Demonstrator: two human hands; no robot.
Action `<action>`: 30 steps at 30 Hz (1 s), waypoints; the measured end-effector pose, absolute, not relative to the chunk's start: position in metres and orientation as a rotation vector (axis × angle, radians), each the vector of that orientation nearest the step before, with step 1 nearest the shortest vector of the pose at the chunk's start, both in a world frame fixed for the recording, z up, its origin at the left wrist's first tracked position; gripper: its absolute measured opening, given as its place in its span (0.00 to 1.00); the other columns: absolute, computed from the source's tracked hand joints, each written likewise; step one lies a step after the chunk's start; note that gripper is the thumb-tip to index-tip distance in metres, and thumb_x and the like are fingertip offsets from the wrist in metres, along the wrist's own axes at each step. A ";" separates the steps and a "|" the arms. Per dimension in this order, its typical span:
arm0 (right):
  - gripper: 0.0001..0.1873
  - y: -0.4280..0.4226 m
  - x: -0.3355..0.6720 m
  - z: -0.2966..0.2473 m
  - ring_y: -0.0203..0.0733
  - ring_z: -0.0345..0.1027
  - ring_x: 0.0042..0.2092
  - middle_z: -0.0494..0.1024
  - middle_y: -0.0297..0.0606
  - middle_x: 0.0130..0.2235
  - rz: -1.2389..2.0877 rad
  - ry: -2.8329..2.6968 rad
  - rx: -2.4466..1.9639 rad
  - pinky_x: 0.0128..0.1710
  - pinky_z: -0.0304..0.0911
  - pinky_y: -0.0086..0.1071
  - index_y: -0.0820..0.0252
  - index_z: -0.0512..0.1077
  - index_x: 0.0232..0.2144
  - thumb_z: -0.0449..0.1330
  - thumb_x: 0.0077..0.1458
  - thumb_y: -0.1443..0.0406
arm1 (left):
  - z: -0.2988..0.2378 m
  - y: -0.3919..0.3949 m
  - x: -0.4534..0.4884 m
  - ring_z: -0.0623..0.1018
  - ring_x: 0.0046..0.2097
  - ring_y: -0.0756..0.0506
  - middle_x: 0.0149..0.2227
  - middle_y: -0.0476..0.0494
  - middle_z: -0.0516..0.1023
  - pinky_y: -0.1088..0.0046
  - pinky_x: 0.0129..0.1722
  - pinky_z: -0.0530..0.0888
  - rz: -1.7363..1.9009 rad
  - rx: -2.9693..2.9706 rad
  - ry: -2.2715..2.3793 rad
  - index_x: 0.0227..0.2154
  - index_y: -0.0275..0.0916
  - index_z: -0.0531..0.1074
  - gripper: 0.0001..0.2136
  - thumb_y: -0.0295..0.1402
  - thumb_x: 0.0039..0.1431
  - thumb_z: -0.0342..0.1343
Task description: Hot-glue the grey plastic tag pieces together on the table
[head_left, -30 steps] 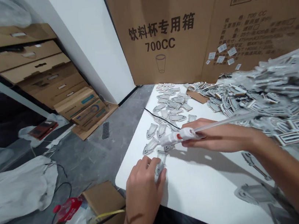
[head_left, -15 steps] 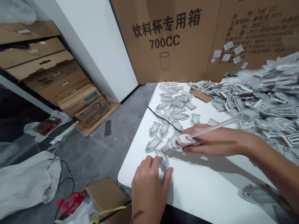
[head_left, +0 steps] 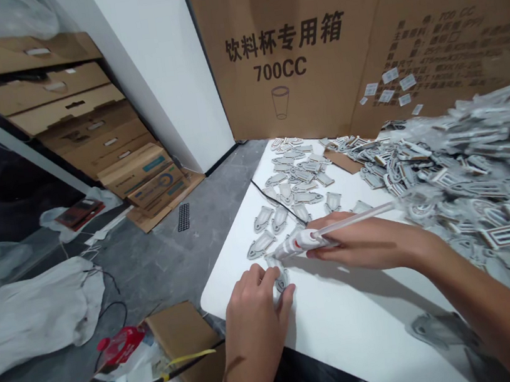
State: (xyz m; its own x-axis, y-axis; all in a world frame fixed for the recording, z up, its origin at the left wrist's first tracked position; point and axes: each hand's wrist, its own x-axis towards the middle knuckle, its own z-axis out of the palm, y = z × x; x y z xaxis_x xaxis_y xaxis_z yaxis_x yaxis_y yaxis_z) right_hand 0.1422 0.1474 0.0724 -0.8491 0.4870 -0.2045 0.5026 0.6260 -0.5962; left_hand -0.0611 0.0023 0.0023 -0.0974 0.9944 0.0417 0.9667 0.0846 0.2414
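My left hand (head_left: 252, 308) presses down on a small grey flat cut-out piece (head_left: 280, 280) near the front left corner of the white table (head_left: 349, 323), fingers curled over it. My right hand (head_left: 366, 242) grips a white glue gun (head_left: 298, 243) with a red mark and a clear glue stick trailing from its back. The gun's tip points left and down, right above the piece under my left hand. Several more grey pieces (head_left: 281, 212) lie in rows just beyond.
A large heap of bagged grey pieces (head_left: 474, 166) fills the table's right side. Big cardboard boxes (head_left: 292, 46) stand at the back. A black cable (head_left: 276, 204) crosses the table. On the floor left are flattened cartons (head_left: 84, 126), white bags (head_left: 30, 317) and a small box (head_left: 181, 340).
The view has shifted slightly. My right hand has brought the glue gun's tip lower, closer to the piece that my left hand keeps holding down.
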 end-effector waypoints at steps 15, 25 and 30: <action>0.15 0.134 0.132 0.074 0.49 0.74 0.44 0.82 0.41 0.43 -0.768 2.835 0.947 0.40 0.59 0.34 0.56 0.73 0.35 0.51 0.72 0.60 | 0.001 0.001 -0.061 0.79 0.43 0.40 0.41 0.45 0.78 0.62 0.42 0.75 0.329 2.069 2.201 0.44 0.42 0.78 0.06 0.33 0.66 0.63; 0.23 0.129 0.127 0.077 0.42 0.68 0.32 0.79 0.42 0.35 -0.799 2.744 1.044 0.30 0.51 0.34 0.58 0.72 0.29 0.49 0.72 0.55 | 0.000 0.000 -0.061 0.79 0.42 0.40 0.41 0.45 0.77 0.63 0.42 0.75 0.344 2.100 2.200 0.43 0.42 0.78 0.05 0.32 0.66 0.64; 0.23 0.128 0.125 0.077 0.41 0.65 0.30 0.78 0.41 0.34 -0.805 2.735 1.060 0.30 0.51 0.35 0.57 0.70 0.27 0.49 0.72 0.54 | -0.001 0.001 -0.061 0.79 0.43 0.40 0.41 0.45 0.77 0.62 0.42 0.75 0.342 2.104 2.201 0.43 0.42 0.78 0.05 0.32 0.66 0.64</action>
